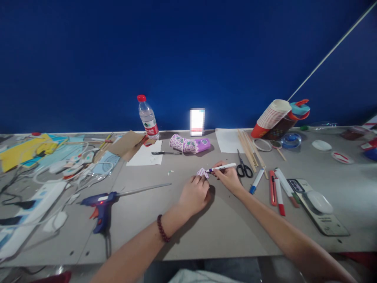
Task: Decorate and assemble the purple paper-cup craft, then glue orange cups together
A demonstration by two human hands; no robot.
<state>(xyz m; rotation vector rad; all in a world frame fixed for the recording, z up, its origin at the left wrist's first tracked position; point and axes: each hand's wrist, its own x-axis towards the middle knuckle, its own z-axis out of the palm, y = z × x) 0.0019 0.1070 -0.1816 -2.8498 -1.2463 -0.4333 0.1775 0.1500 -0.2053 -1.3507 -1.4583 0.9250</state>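
My left hand (194, 193) rests on the grey table (212, 228) with its fingers closed on a small purple-striped paper piece (202, 172), pinning it down. My right hand (228, 177) grips a white marker (223, 168) whose purple tip touches that paper piece. A dark bead bracelet (162, 228) circles my left wrist. Just beyond my hands lie purple patterned paper cups (190, 144) on their side.
A blue glue gun (101, 202) lies at the left with cables and a power strip. Scissors (243, 167), markers, wooden sticks (250, 151), a phone (316, 206), a stack of paper cups (272, 116) and tape rolls sit to the right. A water bottle (148, 118) stands at the back.
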